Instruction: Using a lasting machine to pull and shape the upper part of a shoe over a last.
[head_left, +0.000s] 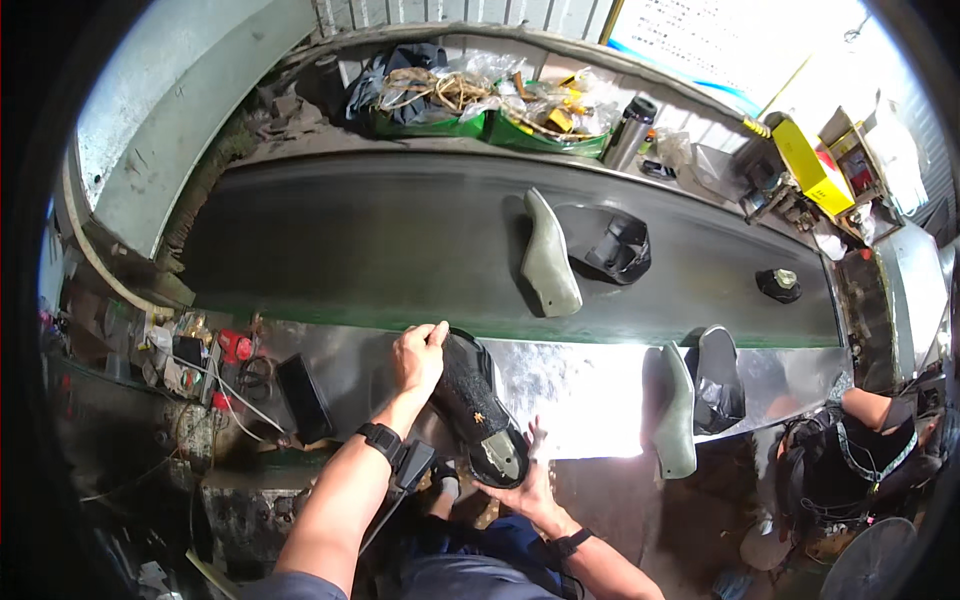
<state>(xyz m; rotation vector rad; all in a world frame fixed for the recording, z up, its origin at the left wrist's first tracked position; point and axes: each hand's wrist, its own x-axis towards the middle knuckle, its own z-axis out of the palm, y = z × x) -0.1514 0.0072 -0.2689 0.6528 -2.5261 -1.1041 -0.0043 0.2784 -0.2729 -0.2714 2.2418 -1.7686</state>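
A black shoe upper [465, 385] is held upright between my hands over the near edge of the metal ledge. Inside it sits a pale grey-green shoe last [498, 455], showing at the lower, heel end with a small hole in it. My left hand [418, 358] is closed on the upper's far end, fingers pinched at its rim. Beneath the heel end, my right hand [525, 485] cups the upper, its thumb side along the right edge. To the right, another pale last [676, 415] lies beside a second black upper [718, 380] on the shiny ledge.
Beyond the metal ledge [570, 400] runs a dark conveyor belt [380, 240]. On it lie a pale last [548, 255], a black upper [622, 250] and a small black piece [778, 285]. Green bins [550, 138] and a steel flask [630, 132] stand behind. A person's arm [868, 408] shows at right.
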